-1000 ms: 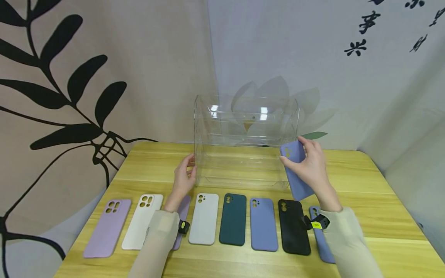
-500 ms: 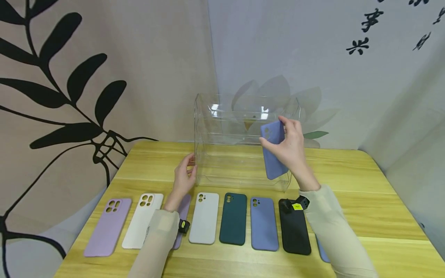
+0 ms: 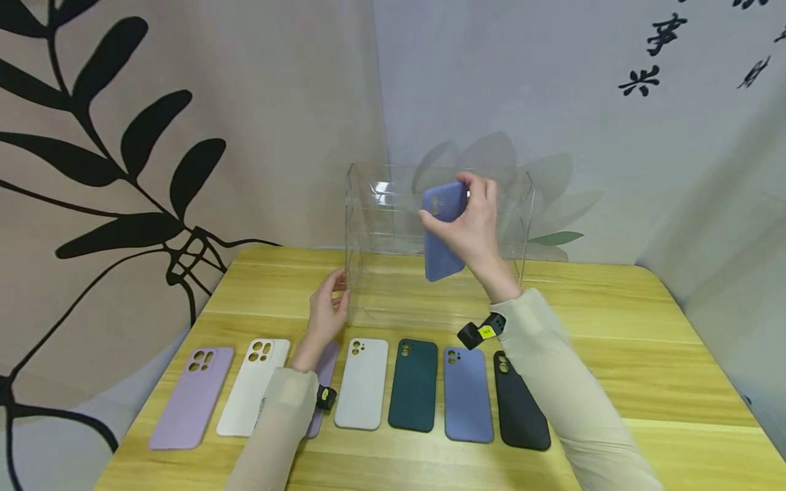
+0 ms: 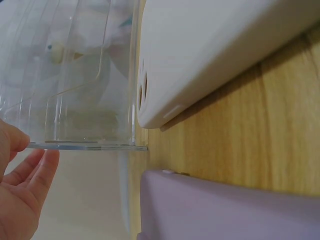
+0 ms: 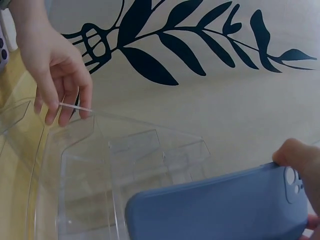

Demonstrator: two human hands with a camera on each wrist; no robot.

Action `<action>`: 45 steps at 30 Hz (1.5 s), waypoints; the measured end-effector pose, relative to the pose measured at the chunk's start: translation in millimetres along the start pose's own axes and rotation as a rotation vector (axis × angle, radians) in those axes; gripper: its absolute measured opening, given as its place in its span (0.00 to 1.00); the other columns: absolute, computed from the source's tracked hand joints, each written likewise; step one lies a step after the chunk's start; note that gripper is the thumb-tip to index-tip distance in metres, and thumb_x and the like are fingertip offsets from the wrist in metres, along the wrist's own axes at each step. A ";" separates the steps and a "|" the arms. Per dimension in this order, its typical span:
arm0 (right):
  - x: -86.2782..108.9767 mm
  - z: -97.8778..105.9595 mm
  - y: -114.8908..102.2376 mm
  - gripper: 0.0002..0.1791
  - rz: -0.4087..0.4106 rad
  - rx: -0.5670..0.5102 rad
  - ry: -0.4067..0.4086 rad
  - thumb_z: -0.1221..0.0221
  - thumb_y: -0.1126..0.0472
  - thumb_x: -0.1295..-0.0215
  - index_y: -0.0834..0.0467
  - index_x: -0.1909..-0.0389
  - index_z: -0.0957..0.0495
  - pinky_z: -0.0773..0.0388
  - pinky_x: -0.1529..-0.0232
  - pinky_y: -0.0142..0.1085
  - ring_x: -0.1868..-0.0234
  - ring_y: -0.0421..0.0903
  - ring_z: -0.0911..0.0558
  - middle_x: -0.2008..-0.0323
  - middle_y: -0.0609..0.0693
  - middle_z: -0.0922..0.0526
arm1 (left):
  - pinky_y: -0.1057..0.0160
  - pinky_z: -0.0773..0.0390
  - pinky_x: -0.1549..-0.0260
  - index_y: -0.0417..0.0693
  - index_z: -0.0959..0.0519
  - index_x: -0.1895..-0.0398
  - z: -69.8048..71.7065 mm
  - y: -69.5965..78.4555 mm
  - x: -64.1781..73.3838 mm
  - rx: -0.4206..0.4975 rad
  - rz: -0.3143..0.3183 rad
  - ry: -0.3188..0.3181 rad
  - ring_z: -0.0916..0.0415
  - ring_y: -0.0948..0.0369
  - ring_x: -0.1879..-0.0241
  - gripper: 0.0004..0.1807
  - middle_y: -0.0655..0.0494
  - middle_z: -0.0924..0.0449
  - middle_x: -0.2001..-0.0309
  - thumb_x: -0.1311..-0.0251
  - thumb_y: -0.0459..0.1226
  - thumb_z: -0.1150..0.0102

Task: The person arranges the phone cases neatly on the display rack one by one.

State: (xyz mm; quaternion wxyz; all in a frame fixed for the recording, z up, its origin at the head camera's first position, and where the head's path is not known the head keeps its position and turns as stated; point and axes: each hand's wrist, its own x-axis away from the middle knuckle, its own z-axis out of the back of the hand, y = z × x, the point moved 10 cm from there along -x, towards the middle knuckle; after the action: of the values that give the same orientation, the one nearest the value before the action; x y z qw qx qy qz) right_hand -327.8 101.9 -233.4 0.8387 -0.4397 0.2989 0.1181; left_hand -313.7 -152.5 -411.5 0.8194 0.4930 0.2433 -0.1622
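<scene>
A clear plastic tiered rack [image 3: 374,286] stands toward the back of the wooden table. My left hand [image 3: 325,314] pinches the edge of its left side panel, thumb on one face and fingers on the other, as the left wrist view shows. With thumb and fingers on opposite edges, my right hand [image 3: 475,228] holds a blue-purple phone case [image 3: 441,256] upright, raised in front of the rack's middle tiers. In the right wrist view the case [image 5: 210,215] hangs beside the rack's ledges, its camera cutout near the thumb. Whether it touches the rack I cannot tell.
A row of phone cases lies along the front: light purple [image 3: 192,402], white [image 3: 252,392], a purple one [image 3: 325,368] partly under my left arm, another white [image 3: 362,389], dark green [image 3: 413,389], blue-purple [image 3: 469,399] and black [image 3: 522,409]. A fabric wall stands behind the table.
My right hand has carried the blue-purple phone case left and up, from the rack's right side to before its middle. The right sleeve now covers another blue case. My left hand stays put.
</scene>
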 end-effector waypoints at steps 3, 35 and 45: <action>-7.9 -8.2 -6.5 0.39 0.009 -0.013 0.020 0.29 0.53 0.57 0.64 0.44 0.34 0.27 0.56 0.44 0.54 0.54 0.32 0.49 0.61 0.36 | 0.56 0.16 0.64 0.29 0.32 0.43 -2.0 -3.0 -0.2 -0.008 0.030 -0.018 0.24 0.44 0.57 0.22 0.34 0.25 0.54 0.43 0.19 0.49; -39.5 -76.4 -19.3 0.40 -0.085 0.002 0.342 0.29 0.50 0.57 0.60 0.44 0.36 0.28 0.51 0.36 0.48 0.50 0.33 0.49 0.57 0.37 | 0.56 0.16 0.66 0.28 0.32 0.44 -2.4 -4.5 1.4 0.005 -0.007 -0.015 0.23 0.43 0.59 0.23 0.33 0.25 0.56 0.45 0.18 0.48; -34.5 -89.2 -13.2 0.41 -0.142 0.038 0.323 0.29 0.50 0.57 0.59 0.44 0.37 0.31 0.49 0.38 0.48 0.51 0.34 0.49 0.56 0.37 | 0.56 0.16 0.65 0.29 0.32 0.44 -1.9 -4.3 1.0 -0.003 -0.016 -0.011 0.23 0.44 0.59 0.22 0.34 0.24 0.56 0.44 0.18 0.48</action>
State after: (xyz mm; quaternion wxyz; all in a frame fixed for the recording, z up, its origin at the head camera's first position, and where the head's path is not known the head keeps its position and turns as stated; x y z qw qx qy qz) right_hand -384.5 24.3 -242.5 0.7941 -0.4569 0.4003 -0.0194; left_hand -315.5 -152.8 -416.0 0.8201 0.4889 0.2429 -0.1713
